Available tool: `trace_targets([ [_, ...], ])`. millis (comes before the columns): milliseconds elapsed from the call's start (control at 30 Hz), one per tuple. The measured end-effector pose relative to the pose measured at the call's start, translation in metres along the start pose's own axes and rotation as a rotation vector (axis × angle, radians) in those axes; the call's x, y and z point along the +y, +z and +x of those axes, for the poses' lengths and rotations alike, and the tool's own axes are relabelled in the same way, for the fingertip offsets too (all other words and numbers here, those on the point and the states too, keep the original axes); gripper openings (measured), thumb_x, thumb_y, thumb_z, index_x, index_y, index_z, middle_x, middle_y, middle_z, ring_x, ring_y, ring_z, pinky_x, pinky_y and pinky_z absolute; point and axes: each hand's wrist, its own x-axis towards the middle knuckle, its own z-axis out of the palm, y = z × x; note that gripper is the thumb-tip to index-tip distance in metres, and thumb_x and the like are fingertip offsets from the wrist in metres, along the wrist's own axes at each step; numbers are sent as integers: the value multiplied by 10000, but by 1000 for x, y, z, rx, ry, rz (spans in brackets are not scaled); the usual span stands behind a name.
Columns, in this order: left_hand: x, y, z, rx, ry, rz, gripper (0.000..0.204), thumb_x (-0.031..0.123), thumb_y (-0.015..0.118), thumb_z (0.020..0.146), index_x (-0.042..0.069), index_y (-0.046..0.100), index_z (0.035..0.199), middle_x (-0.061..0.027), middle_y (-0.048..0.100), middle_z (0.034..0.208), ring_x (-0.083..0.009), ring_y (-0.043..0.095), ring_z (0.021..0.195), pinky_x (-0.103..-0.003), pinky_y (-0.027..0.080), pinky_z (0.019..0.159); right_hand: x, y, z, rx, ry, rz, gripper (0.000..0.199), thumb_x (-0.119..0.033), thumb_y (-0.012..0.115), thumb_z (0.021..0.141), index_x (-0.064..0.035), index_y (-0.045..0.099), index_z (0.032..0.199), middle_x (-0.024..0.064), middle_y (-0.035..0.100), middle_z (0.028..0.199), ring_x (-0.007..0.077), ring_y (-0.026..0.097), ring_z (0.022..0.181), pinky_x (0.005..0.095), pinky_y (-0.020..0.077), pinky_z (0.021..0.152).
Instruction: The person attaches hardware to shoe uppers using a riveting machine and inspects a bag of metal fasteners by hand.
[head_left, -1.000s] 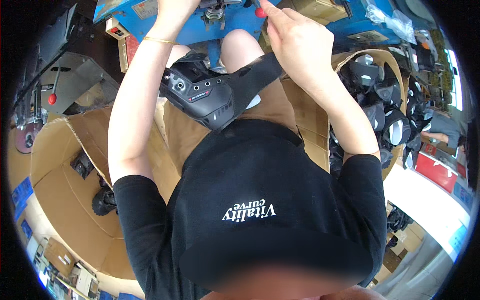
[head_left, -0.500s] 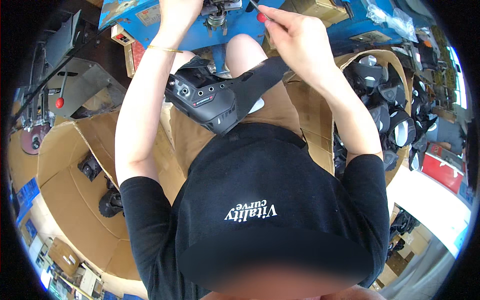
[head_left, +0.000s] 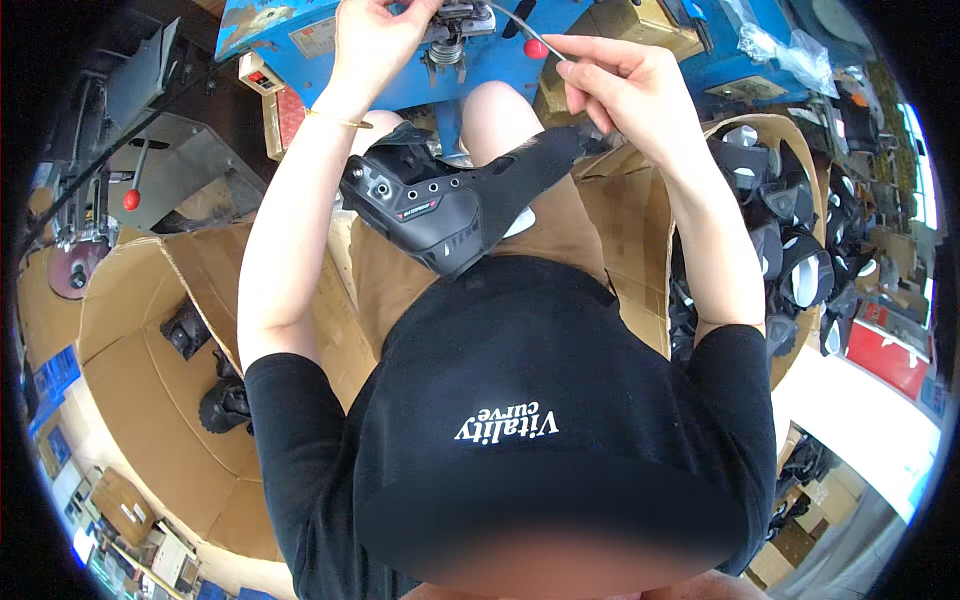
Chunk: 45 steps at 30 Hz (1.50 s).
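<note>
A thin grey strand (head_left: 528, 30) curves from the machine's metal mechanism (head_left: 450, 45) to my right hand (head_left: 630, 95), whose thumb and forefinger pinch its end. My left hand (head_left: 380, 45) is at the left side of the mechanism, fingertips closed in a pinch at the top edge of the picture; what they hold there cannot be made out. Across my lap lies a black shoe upper (head_left: 425, 215) with metal eyelets and a long dark flap reaching right, below my right hand. Neither hand touches it.
The blue machine bench (head_left: 350, 75) stands ahead, with a red ball knob (head_left: 535, 48) beside the strand. To the left, an open cardboard box (head_left: 140, 400) holds a few black shoes. The box (head_left: 640, 250) on the right is heaped with black-and-white shoe parts (head_left: 785, 215).
My right hand has moved right and slightly down, and a longer, curved stretch of the strand now shows. More of my left fingers are visible beside the mechanism. The whole view has shifted slightly.
</note>
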Motion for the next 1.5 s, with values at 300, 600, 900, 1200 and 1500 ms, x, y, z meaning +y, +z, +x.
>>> trace_targets([
  [300, 5, -18, -2, -54, 248, 182, 187, 51, 714, 818, 10, 690, 999, -69, 642, 960, -130, 611, 854, -233, 484, 784, -14, 0, -17, -17, 28, 60, 308, -109, 576, 909, -34, 640, 1201, 7, 621, 688, 9, 449, 494, 163, 350, 460],
  [600, 61, -30, -63, -85, -519, -615, 137, -48, 604, 866, -75, 645, 993, -123, 631, 898, -173, 589, 712, -269, 487, 662, 25, 10, -76, -86, 15, 331, 295, -89, 620, 888, -61, 663, 1178, 17, 660, 724, 60, 544, 579, 249, 434, 506],
  [900, 77, -8, -54, 53, -397, -276, 127, 3, 658, 862, -53, 678, 974, -94, 651, 869, -126, 604, 667, -240, 503, 624, 84, -5, -105, 468, -369, -307, 317, -8, 594, 838, -24, 636, 1152, 141, 660, 898, 252, 669, 781, 333, 529, 695],
  [1200, 49, -11, -16, 245, -287, 15, 149, 48, 671, 872, -62, 686, 971, -52, 650, 851, -116, 628, 693, -223, 504, 673, 230, -171, 147, 780, -133, -1117, 126, -112, 508, 830, -55, 603, 889, 154, 636, 877, 299, 641, 852, 418, 532, 701],
  [1500, 58, 10, -2, 132, -324, 30, 149, 6, 666, 857, -50, 687, 993, -59, 656, 905, -127, 657, 790, -235, 519, 732, 261, -197, 235, 665, 83, -1429, 177, -154, 558, 833, -80, 673, 946, 75, 570, 1011, 235, 581, 943, 383, 497, 753],
])
